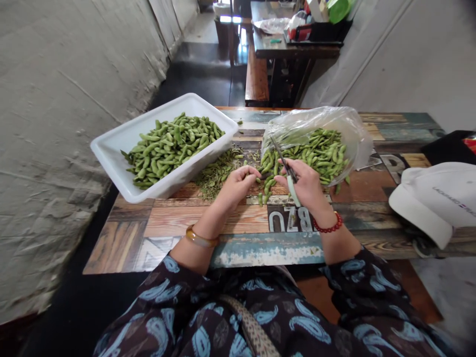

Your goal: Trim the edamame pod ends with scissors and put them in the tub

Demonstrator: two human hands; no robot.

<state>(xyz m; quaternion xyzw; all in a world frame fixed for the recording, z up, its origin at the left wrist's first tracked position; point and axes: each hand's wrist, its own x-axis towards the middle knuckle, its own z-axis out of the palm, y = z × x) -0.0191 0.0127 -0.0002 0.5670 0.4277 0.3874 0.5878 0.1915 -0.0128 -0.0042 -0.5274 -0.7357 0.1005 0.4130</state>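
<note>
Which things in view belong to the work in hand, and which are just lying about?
Seem to belong to the work:
scissors, in the right hand
green pods
white tub
clear plastic bag
heap of trimmings

Probably just lying about:
white cap
dark tray on the far table

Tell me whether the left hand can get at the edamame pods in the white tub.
Probably yes: the left hand is near the white tub, whose open top leaves the edamame pods uncovered. Only the tub's near wall stands between, and it looks low enough to reach over.
</note>
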